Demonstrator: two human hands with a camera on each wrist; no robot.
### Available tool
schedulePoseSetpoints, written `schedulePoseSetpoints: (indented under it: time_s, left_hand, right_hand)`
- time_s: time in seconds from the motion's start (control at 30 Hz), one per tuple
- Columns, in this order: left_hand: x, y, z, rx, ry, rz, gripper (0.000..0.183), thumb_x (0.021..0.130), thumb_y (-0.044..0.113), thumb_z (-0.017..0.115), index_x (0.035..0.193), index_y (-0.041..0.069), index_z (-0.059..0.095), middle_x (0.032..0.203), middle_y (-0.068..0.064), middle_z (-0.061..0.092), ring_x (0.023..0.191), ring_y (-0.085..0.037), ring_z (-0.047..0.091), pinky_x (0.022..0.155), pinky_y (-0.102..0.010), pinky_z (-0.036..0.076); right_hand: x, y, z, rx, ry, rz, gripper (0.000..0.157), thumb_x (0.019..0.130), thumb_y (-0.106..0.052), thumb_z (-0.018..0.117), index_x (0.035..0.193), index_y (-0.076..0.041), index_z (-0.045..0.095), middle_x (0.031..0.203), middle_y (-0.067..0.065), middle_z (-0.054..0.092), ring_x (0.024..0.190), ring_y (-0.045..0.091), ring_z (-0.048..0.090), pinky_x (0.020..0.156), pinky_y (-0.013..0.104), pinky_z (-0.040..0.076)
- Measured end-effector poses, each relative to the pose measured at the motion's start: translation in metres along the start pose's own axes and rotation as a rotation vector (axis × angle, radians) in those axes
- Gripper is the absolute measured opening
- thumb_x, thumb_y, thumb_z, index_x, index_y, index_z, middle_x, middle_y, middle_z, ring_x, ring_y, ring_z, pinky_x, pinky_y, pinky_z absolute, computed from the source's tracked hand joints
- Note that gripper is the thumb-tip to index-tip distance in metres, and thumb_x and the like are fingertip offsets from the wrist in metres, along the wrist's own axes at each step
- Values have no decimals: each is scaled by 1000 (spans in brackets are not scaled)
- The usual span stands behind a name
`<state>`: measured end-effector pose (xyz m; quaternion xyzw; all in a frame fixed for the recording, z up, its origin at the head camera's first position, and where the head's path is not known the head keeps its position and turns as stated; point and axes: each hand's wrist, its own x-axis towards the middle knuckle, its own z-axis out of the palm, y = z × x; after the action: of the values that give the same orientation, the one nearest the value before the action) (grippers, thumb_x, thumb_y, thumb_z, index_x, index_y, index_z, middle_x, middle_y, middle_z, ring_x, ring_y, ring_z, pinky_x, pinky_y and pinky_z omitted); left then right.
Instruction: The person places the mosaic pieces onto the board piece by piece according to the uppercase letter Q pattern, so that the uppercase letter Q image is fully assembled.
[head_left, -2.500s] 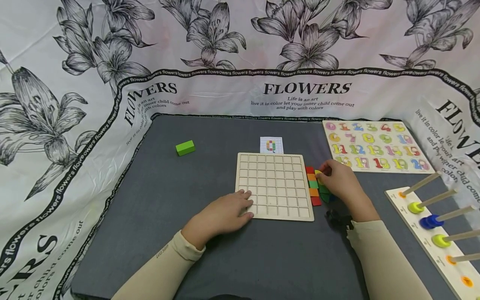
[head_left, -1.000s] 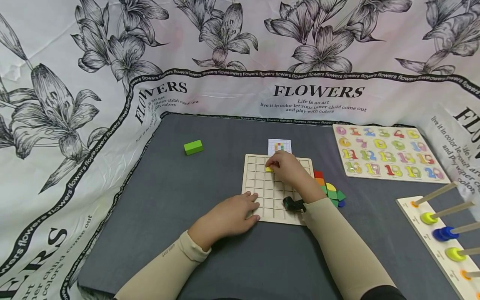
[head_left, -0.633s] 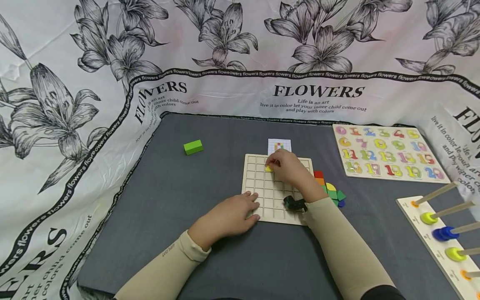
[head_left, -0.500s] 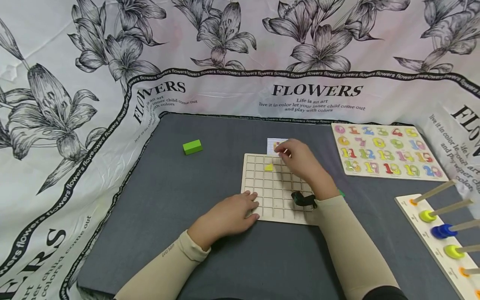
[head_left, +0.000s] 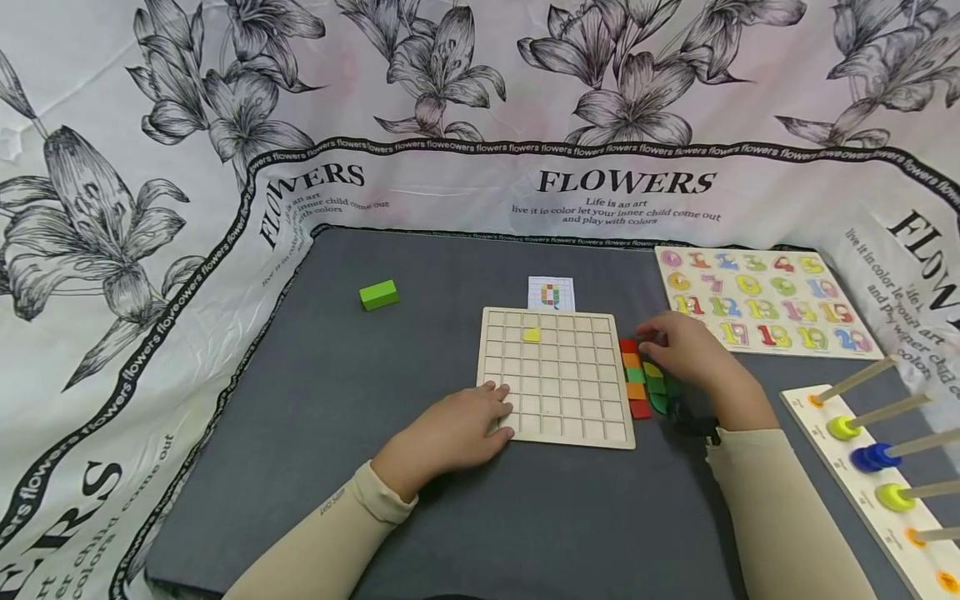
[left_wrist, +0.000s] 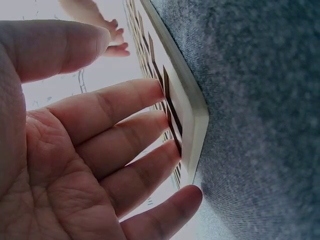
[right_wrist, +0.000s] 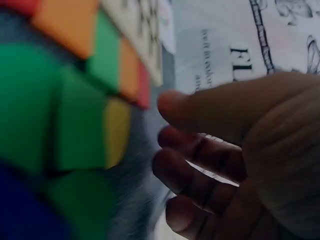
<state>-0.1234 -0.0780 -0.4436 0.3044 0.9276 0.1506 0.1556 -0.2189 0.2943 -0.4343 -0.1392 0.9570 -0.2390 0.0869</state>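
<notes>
My left hand point(head_left: 446, 437) lies with its fingers extended on the near left edge of a wooden grid board point(head_left: 558, 392); the left wrist view has the fingertips on the grid and the little finger at the rim. One yellow piece point(head_left: 532, 335) sits in a cell near the board's upper left. My right hand point(head_left: 693, 354) is over the coloured blocks at the board's right side, thumb and bent fingers apart with nothing between them. Below it are a red, orange and green row point(head_left: 635, 375) and several green blocks point(right_wrist: 82, 122) with a yellow one point(right_wrist: 116, 131).
Behind the board lies a gridded card point(head_left: 551, 293) with a coloured pattern. A green block point(head_left: 378, 295) stands at the far left. The number board point(head_left: 817, 352) and a peg stand point(head_left: 834, 454) with coloured rings are on the right.
My right hand carried a yellow piece from the blocks to the board, let it go in a cell and moved back right to the blocks. My left hand stayed on the board.
</notes>
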Motion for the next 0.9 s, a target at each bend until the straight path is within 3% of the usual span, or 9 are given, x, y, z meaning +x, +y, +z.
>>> schedulePoseSetpoints:
  time_s: [0.13,0.4,0.67,0.9]
  left_hand:
    - [-1,1,-1,-10,-1,-11,45,111,32,63,149,9,68,166,-13,54,158,-31,47,130,-47,41]
    - [0,0,0,-16,-8,-11,46,111,32,63,150,9,67,167,-12,53,159,-30,46,130,-47,41]
    - [0,-1,1,-16,-9,-10,46,111,32,63,150,9,67,167,-13,53,159,-30,46,130,-47,41]
    - [0,1,-1,-6,0,-12,44,111,33,63,148,11,69,166,-11,55,158,-31,48,129,-62,37]
  right_hand:
    - [-1,6,10,-9,-9,-34,32,104,-13,73,132,4,75,119,24,71,92,30,64,79,44,55]
    - [0,5,18,18,1,10,34,107,-14,69,136,4,72,126,27,67,104,37,66,90,58,57]
    - [2,4,20,58,3,49,27,108,-13,69,131,1,70,118,22,68,90,27,60,77,41,51]
    - [2,2,22,53,42,86,20,107,-13,69,125,-5,71,118,20,73,92,30,64,78,42,54]
